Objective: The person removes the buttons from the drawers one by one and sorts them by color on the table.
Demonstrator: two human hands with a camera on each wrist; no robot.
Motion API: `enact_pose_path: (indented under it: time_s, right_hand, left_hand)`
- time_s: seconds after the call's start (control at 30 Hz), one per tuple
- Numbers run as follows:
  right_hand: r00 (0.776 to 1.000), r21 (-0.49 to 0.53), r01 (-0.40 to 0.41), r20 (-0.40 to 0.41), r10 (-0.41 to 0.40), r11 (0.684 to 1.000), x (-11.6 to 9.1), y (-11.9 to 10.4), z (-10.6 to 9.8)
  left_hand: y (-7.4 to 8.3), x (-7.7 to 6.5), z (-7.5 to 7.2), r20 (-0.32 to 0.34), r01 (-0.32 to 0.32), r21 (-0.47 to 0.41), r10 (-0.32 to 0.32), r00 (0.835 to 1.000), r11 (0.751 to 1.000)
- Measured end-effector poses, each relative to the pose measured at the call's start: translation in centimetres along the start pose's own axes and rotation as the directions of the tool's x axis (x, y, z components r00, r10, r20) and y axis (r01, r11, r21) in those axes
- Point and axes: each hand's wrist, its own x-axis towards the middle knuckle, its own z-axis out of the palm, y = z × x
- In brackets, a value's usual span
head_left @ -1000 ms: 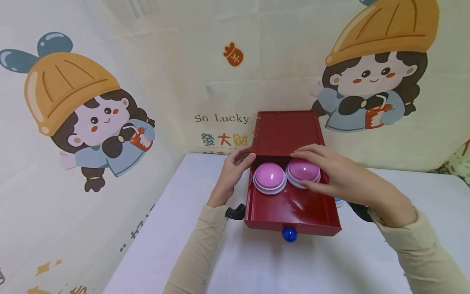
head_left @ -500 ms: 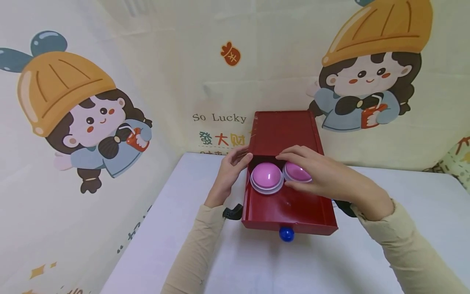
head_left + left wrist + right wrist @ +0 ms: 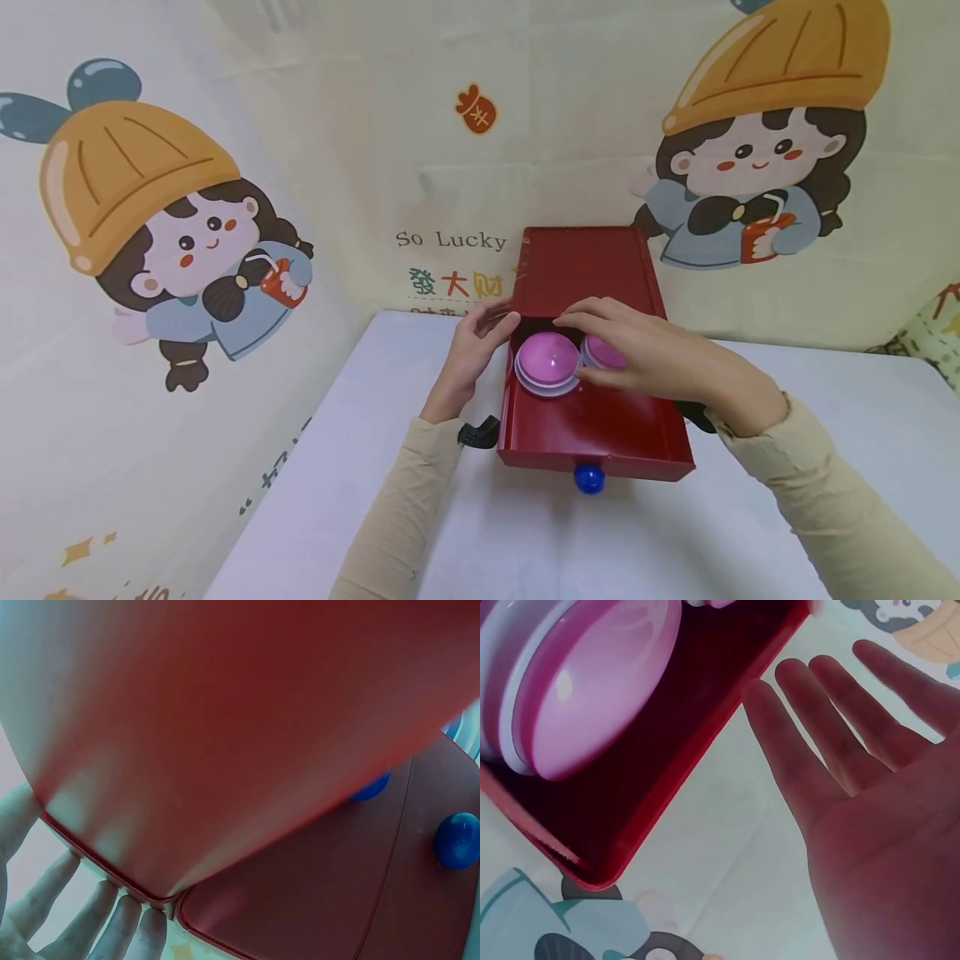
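Note:
A red drawer (image 3: 592, 421) with a blue knob (image 3: 589, 478) stands pulled out of a red cabinet (image 3: 592, 271). Inside it, side by side, lie two dome-topped push buttons on white bases: a left pink button (image 3: 548, 358) in plain sight and a right pink button (image 3: 602, 353) partly covered by my right hand (image 3: 637, 346). That hand reaches over the drawer, its fingertips by the left button's right edge; whether they touch it I cannot tell. In the right wrist view its fingers look straight. My left hand (image 3: 475, 354) rests against the cabinet's left side, fingertips touching its edge in the left wrist view.
The cabinet stands on a white table (image 3: 832, 417) before a cloth backdrop (image 3: 420, 183) with cartoon figures. A black wrist strap (image 3: 480, 432) sits near the drawer's left wall. In the left wrist view another blue knob (image 3: 456, 840) shows on the red front.
My right hand has moved left across the drawer, from the right button towards the left one, and covers more of the right button. The left hand stays at the cabinet's side.

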Motion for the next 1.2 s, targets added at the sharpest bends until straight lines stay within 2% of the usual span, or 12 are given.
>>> enact_pose_path:
  time_s: [0.13,0.47,0.93,1.2]
  right_hand:
    - [0.999,-0.010,0.018,0.026,-0.018,1.000,0.4,0.0,0.0]
    - [0.995,0.006,0.038,0.091,-0.039,0.999,1.5,-0.1,0.6]
    - [0.986,0.034,-0.010,0.167,0.004,0.999,2.5,-0.1,1.6]
    - [0.981,-0.001,-0.003,0.194,0.003,1.000,2.9,0.0,2.5]
  left_hand:
    - [-0.1,0.0,0.2,-0.006,-0.018,0.008,0.018,1.000,1.000]
    - [-0.1,0.0,0.0,-0.014,-0.013,0.017,0.013,1.000,1.000]
    - [-0.2,-0.1,0.1,-0.009,-0.015,0.018,0.015,1.000,1.000]
    - [-0.3,0.0,-0.1,0.002,-0.024,0.016,0.024,1.000,1.000]
